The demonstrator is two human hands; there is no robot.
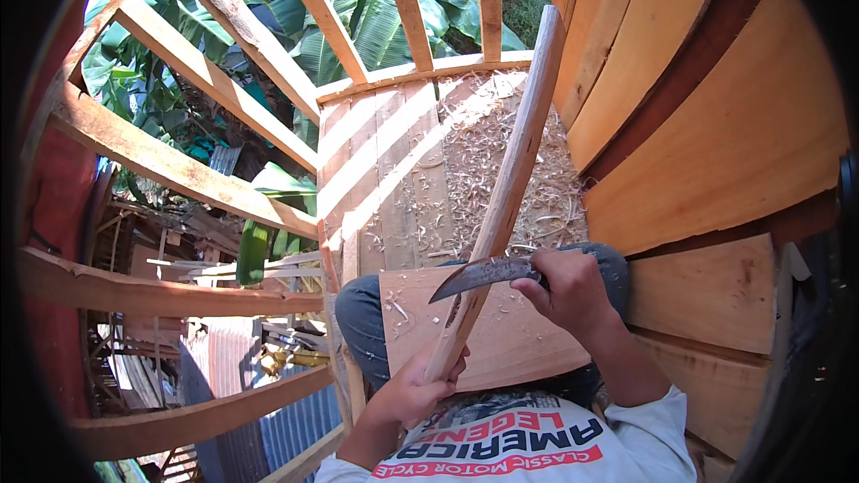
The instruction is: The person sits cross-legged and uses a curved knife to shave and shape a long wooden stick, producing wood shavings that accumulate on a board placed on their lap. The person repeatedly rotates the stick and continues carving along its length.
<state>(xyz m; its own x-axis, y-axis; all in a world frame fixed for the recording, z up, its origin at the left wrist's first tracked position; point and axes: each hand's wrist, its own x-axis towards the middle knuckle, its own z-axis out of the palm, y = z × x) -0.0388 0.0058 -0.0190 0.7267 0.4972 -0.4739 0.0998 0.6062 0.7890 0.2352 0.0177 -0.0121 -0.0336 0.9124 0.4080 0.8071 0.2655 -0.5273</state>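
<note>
A long wooden stick slants up and away from the left hand, whose fingers wrap its low end. Under it lies a board. In the right hand, curled fingers grip a knife, blade across the stick, ahead of the left fingers. It looks like shaving; the next cut probably needs a steady hold.

Left fingers grip a wooden pole, right fingers a knife (curved blade) across it.

Knife across pole, above board on lap; shavings on floor beyond; railing left, planks right.
</note>
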